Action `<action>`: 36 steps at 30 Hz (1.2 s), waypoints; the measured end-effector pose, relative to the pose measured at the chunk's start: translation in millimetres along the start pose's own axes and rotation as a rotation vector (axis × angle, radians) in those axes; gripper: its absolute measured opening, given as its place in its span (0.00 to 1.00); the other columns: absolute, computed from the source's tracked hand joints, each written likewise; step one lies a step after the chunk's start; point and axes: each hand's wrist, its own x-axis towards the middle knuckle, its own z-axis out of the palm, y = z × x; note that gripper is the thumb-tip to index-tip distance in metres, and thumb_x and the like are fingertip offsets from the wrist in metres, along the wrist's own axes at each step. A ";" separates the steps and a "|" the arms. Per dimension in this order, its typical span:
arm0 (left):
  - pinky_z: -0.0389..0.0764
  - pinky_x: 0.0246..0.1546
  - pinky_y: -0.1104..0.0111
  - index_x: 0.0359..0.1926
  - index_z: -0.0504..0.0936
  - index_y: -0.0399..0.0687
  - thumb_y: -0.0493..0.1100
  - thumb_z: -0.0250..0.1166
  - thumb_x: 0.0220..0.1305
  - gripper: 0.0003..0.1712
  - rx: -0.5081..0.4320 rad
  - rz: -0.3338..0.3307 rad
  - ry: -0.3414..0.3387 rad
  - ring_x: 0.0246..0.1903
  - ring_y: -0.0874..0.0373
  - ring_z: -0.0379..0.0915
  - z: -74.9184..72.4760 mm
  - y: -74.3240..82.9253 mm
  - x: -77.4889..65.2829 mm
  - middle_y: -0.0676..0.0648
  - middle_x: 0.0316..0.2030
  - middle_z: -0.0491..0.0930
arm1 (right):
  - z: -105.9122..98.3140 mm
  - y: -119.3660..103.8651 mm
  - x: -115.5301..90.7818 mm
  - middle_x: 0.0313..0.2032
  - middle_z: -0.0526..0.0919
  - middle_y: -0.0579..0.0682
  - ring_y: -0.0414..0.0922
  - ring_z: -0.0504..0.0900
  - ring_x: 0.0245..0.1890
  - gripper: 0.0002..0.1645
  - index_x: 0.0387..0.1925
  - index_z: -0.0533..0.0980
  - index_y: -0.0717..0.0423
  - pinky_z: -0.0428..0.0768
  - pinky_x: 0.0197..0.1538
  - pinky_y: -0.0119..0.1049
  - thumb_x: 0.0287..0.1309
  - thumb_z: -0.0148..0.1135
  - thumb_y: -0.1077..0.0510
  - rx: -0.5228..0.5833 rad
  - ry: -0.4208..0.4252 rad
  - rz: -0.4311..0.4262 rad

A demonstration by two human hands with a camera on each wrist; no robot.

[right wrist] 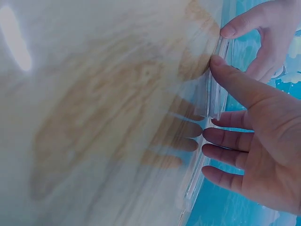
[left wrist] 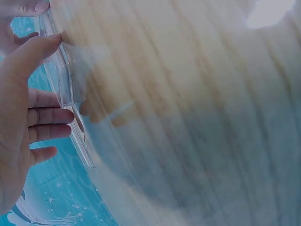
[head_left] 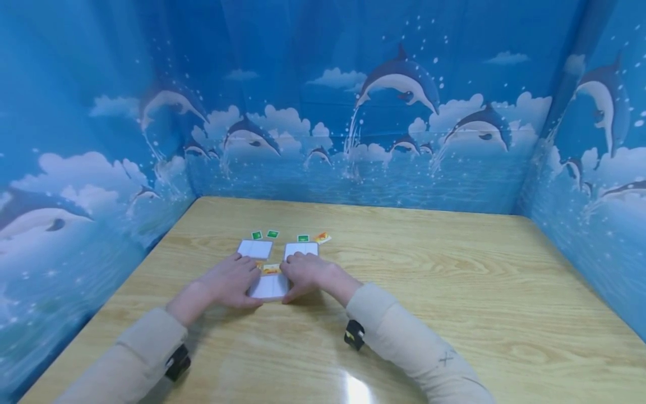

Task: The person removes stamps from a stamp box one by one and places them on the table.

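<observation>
A flat white case point(head_left: 269, 287) with clear plastic edges lies nearest the person on the table. My left hand point(head_left: 232, 280) holds its left side, with the thumb at the near edge and the other fingers along the side. The right hand point(head_left: 307, 273) grips the opposite side in a mirrored way. In the left wrist view, the case's clear rim point(left wrist: 66, 77) sits between thumb and index finger; the right wrist view shows the rim point(right wrist: 215, 89) likewise. Just beyond the case lies an orange-and-yellow card point(head_left: 271, 269), and another is partly hidden by the left fingers.
Two more white cases, one left point(head_left: 254, 248) and one right point(head_left: 301, 248), lie farther back. Behind them are small green cards point(head_left: 273, 234) and an orange-and-yellow card point(head_left: 322, 238). A dolphin-print curtain point(head_left: 353, 112) surrounds the wooden table point(head_left: 454, 280) on three sides.
</observation>
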 end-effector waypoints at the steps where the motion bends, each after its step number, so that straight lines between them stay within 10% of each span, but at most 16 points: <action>1: 0.63 0.58 0.48 0.43 0.78 0.47 0.70 0.56 0.54 0.33 0.009 0.006 0.002 0.51 0.48 0.70 -0.4 -0.1 0.2 0.44 0.45 0.76 | -0.1 0.1 0.1 0.46 0.75 0.47 0.39 0.71 0.42 0.41 0.56 0.70 0.51 0.72 0.43 0.31 0.45 0.63 0.32 -0.001 0.001 0.000; 21: 0.56 0.61 0.43 0.57 0.72 0.41 0.76 0.50 0.53 0.48 0.008 -0.033 -0.014 0.58 0.43 0.63 -1.0 -1.9 -0.1 0.39 0.56 0.71 | 4.2 3.5 0.2 0.49 0.75 0.48 0.42 0.71 0.46 0.53 0.60 0.67 0.52 0.72 0.47 0.36 0.40 0.57 0.22 -0.158 0.041 0.035; 36: 0.60 0.59 0.45 0.56 0.73 0.39 0.73 0.48 0.57 0.45 0.094 0.005 0.145 0.54 0.42 0.67 -6.6 -5.5 5.1 0.38 0.52 0.74 | 2.6 13.1 -8.4 0.55 0.72 0.52 0.47 0.69 0.55 0.55 0.62 0.65 0.52 0.68 0.57 0.47 0.43 0.47 0.18 -0.270 0.132 0.067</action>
